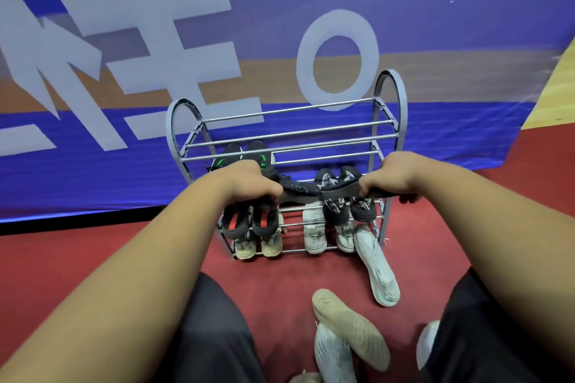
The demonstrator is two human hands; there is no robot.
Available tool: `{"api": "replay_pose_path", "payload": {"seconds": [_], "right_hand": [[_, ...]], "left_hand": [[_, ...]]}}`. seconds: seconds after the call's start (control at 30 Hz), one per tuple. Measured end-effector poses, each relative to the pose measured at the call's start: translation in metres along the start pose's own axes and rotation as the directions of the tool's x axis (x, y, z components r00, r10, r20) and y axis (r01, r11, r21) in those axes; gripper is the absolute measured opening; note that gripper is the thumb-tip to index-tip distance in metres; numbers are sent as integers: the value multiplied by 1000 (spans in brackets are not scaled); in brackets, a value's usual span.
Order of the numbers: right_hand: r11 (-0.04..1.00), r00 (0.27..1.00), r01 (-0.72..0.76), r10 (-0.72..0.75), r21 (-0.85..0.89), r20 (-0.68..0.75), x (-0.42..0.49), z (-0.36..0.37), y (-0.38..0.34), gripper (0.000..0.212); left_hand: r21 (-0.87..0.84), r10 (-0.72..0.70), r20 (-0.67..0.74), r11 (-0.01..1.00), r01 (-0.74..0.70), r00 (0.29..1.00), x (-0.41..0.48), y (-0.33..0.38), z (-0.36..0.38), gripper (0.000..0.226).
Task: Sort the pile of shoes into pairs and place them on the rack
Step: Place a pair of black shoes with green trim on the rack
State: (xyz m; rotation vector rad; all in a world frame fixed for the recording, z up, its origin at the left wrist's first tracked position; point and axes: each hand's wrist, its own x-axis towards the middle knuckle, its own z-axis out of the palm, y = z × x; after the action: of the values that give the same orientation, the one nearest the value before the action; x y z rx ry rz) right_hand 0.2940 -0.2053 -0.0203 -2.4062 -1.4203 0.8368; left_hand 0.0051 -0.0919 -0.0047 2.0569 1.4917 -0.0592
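A grey metal shoe rack stands on the red floor against a blue banner. My left hand grips a black shoe, and my right hand grips a second black shoe; both shoes hang side by side in front of the rack's middle shelves. Black shoes with green marks sit on an upper shelf. Dark pairs and white and beige shoes fill the lower shelves. The top shelf holds nothing.
Loose shoes lie on the red floor: a white one sole-up by the rack's right foot, a beige one sole-up, and white ones between my knees. My dark trouser legs frame the bottom.
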Motion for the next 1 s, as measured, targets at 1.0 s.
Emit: {"api": "replay_pose_path", "payload": {"seconds": [1.0], "right_hand": [[957, 935, -143, 214, 252, -283, 162, 53, 8, 80]], "left_hand": [[-102, -30, -238, 995, 5, 971, 169, 67, 119, 106]]}}
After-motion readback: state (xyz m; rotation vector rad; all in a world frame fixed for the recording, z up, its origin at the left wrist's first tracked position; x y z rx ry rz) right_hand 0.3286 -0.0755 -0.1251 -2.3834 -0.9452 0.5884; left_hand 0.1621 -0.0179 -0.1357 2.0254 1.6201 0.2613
